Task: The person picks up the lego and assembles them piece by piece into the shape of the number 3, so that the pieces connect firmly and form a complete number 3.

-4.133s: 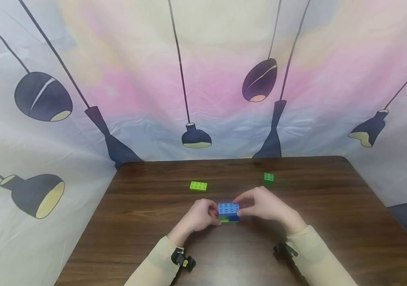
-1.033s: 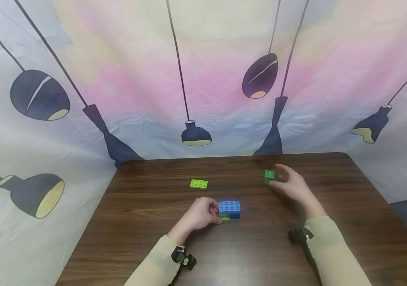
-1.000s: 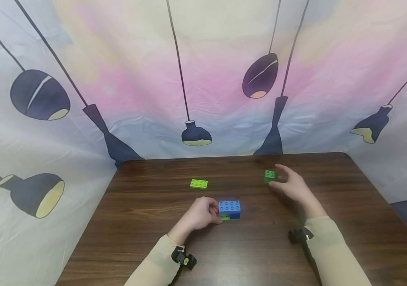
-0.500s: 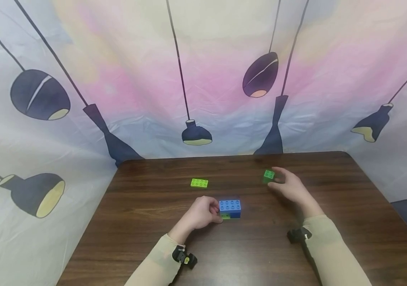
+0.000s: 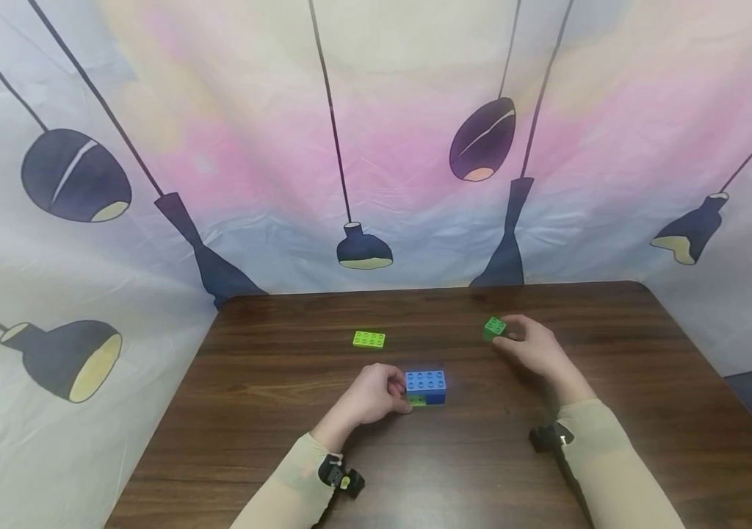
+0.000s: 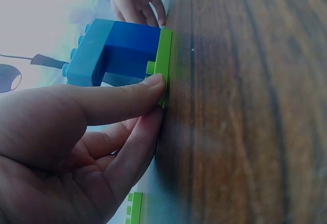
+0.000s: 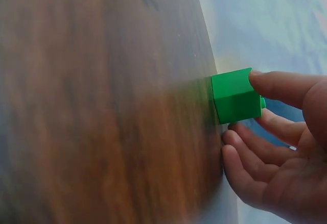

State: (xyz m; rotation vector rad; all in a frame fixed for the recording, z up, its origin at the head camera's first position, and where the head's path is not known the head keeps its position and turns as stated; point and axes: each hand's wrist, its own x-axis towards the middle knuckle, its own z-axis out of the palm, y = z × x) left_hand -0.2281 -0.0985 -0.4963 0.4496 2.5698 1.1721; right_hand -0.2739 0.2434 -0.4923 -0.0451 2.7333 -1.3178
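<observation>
A small stack of toy bricks stands in front of the person: a light blue brick (image 5: 425, 380) on top, a dark blue brick (image 6: 134, 48) under it, and a thin lime plate (image 6: 164, 50) at the bottom. The left hand (image 5: 371, 394) pinches the end of that bottom plate between thumb and finger. Farther back on the right, the right hand (image 5: 536, 348) holds a square green brick (image 5: 495, 328) with thumb and fingertip. In the right wrist view the green brick (image 7: 236, 96) sits low at the table surface, its studs towards the palm; the other fingers curl beside it.
Another lime plate (image 5: 369, 339) with studs lies flat behind the stack, to the left. The dark wood table (image 5: 283, 323) ends at the back against a cloth backdrop (image 5: 250, 147) with printed lamps. A small camera is strapped to each wrist.
The right hand has left the blue stack and reached the green brick at the back. Its fingers have closed in on the brick, which has turned slightly. The left hand stays on the lime plate.
</observation>
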